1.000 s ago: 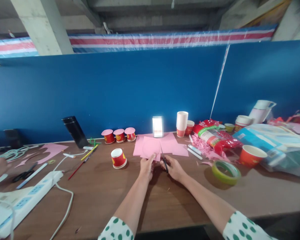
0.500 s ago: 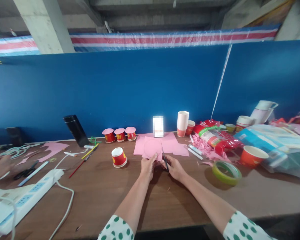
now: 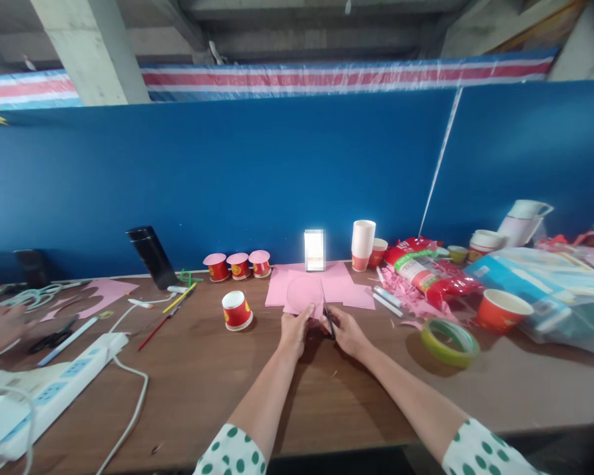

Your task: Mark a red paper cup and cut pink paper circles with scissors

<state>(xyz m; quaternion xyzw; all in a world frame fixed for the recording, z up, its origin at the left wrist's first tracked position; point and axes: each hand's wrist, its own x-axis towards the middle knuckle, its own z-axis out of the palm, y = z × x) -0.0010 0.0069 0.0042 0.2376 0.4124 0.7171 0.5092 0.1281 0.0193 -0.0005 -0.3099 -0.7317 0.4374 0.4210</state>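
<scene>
My left hand point(image 3: 295, 327) pinches the lower edge of a pink paper sheet point(image 3: 304, 291) that bears a drawn circle. In my right hand point(image 3: 345, 330) is a pair of scissors point(image 3: 329, 318), its blades pointing away from me along the sheet's right side. Whether the blades are parted is too small to tell. Behind the held sheet lie more pink sheets point(image 3: 278, 285) on the table. To the left stands a red and white paper cup point(image 3: 237, 311), upside down. Farther back, several red cups point(image 3: 238, 268) carry pink paper discs on top.
Yellow-green tape point(image 3: 448, 343), an orange cup point(image 3: 503, 311) and a red plastic package point(image 3: 426, 270) are on the right. Stacked paper cups point(image 3: 363, 245) stand at the back. On the left are a white power strip point(image 3: 64, 396), its cable, a black bottle point(image 3: 153, 258) and another person's hand point(image 3: 2, 330).
My hands keep nearly the same pose on the sheet and scissors. The whole view has shifted very slightly. The other person's hand at the left is blurred and has moved a little.
</scene>
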